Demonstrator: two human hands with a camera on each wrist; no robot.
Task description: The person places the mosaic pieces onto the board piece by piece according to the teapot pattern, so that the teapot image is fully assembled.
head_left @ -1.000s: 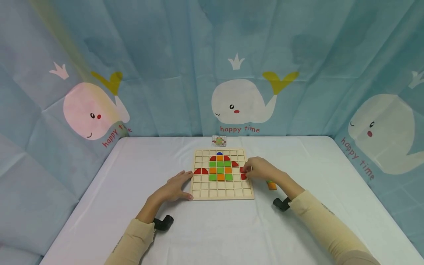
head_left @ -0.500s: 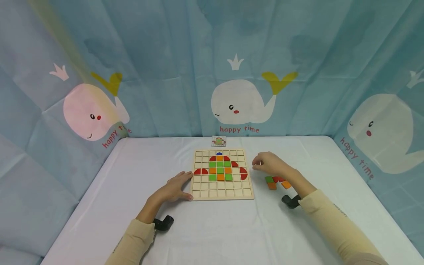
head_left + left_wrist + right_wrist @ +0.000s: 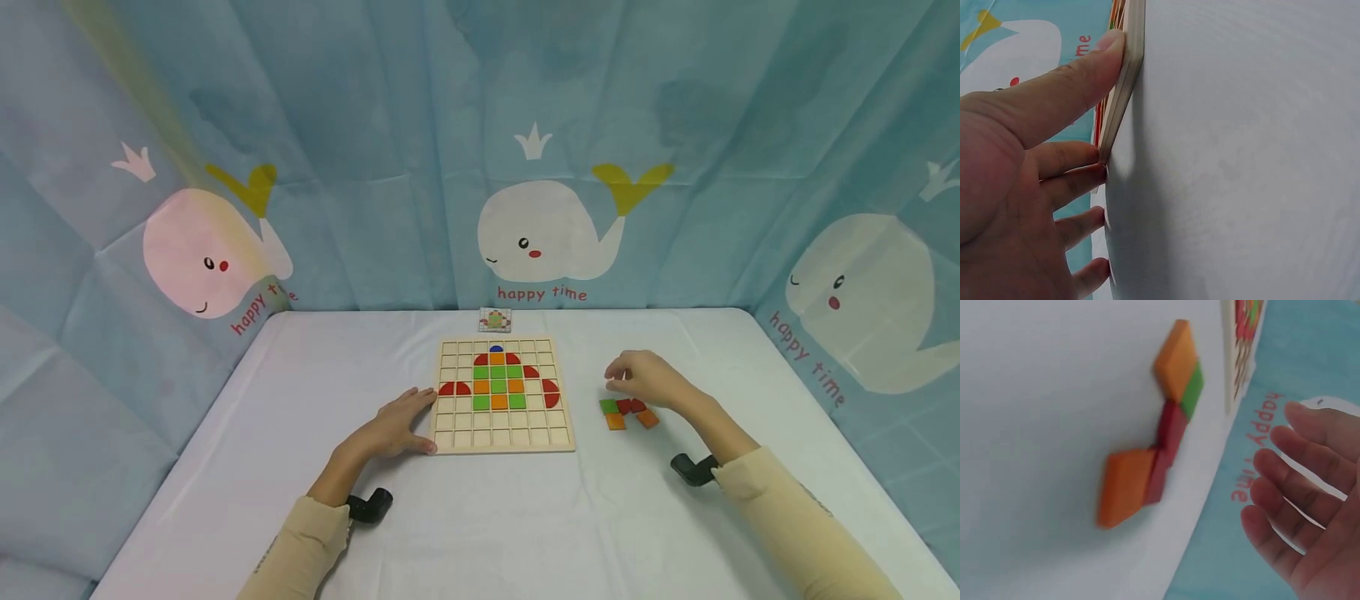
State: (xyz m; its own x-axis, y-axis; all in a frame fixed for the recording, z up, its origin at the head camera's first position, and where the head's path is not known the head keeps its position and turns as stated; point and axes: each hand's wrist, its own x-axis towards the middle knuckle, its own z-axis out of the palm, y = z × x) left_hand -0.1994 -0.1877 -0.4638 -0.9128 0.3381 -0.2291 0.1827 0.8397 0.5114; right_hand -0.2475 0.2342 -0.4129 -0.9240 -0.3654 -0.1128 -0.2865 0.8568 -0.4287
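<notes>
A wooden grid board (image 3: 495, 439) lies mid-table in the head view, with red, green, orange and blue pieces set in its cells. My left hand (image 3: 393, 425) rests at the board's left edge, fingers spread, thumb on the near corner; the left wrist view shows the thumb (image 3: 1066, 94) against the rim. Right of the board, my right hand (image 3: 648, 379) hovers just beyond several loose pieces, its fingers loosely bent around nothing. Those are an orange square (image 3: 1175, 359), a green square (image 3: 1192, 390), two red pieces (image 3: 1172, 430) and another orange square (image 3: 1125, 487).
A small pattern card (image 3: 495, 320) lies behind the board. White cloth (image 3: 330, 358) covers the table, and a blue whale-printed curtain (image 3: 420, 242) hangs along its back and sides. Each wrist carries a black camera mount (image 3: 693, 469).
My right hand has left the red pieces at the board's right side and moved right, over to the loose pieces. Two red pieces stay in the board there. My left hand has not moved.
</notes>
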